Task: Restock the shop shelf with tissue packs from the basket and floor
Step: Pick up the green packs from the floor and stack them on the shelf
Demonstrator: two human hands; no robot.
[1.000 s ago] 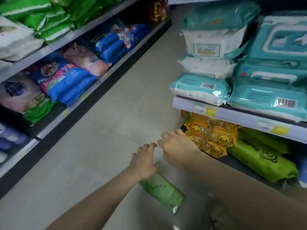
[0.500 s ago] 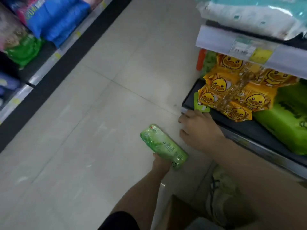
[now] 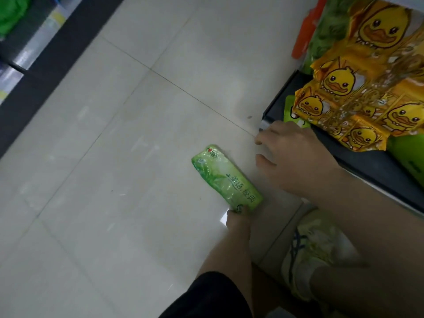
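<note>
The green tissue pack (image 3: pixel 226 180) bore dark Chinese characters reading 茶语·经典 along its near half. A small red logo (image 3: pixel 210 149) at its far end was too blurred to read.

The pale tiled floor (image 3: pixel 114 180) is spreading across most of the view, with a dark-based shelf unit (image 3: pixel 46 72) standing along its upper left edge. A green tissue pack (image 3: pixel 226 180) is lying slantwise on the tiles or just above them; which cannot be told. A pale shoe (image 3: pixel 316 249) is standing on the floor near the dark bottom shelf (image 3: pixel 367 166) at right. Yellow duck packs (image 3: pixel 358 95) are sitting bundled on that shelf, partly covering a small green pack (image 3: pixel 289 111) at its front corner.
</note>
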